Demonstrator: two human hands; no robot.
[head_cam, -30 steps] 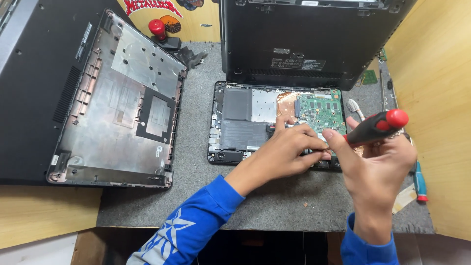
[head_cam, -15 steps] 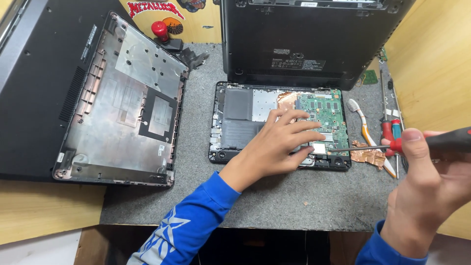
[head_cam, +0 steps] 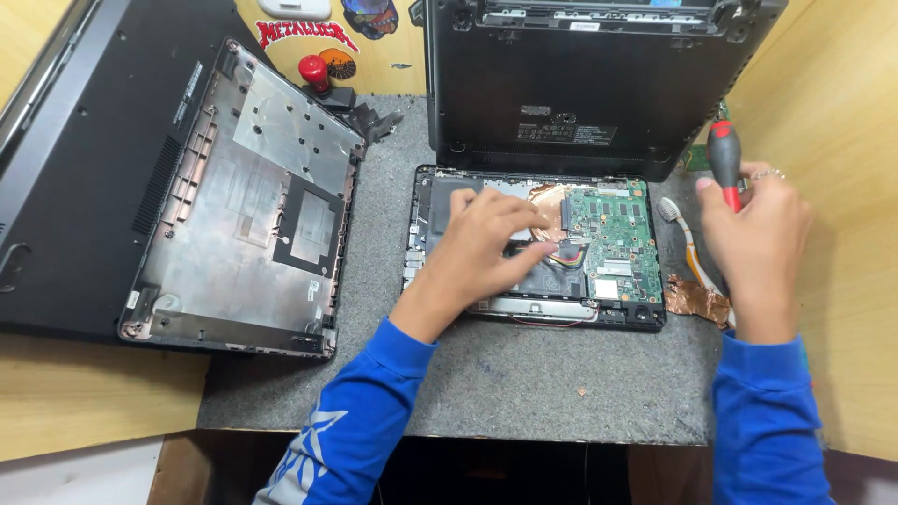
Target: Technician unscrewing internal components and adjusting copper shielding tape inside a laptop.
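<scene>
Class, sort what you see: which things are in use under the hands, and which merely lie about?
In use:
left hand resting on the opened laptop base
right hand holding the red-and-black screwdriver

Lying about:
removed bottom cover
copper foil scrap
toothbrush

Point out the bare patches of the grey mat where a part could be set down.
Widest free patch: grey mat in front of the opened laptop base, between the two blue sleeves. A narrower strip runs between the removed bottom cover and that base. Crowded: right of the base, where copper foil, a toothbrush and the right hand with the screwdriver sit.
</scene>
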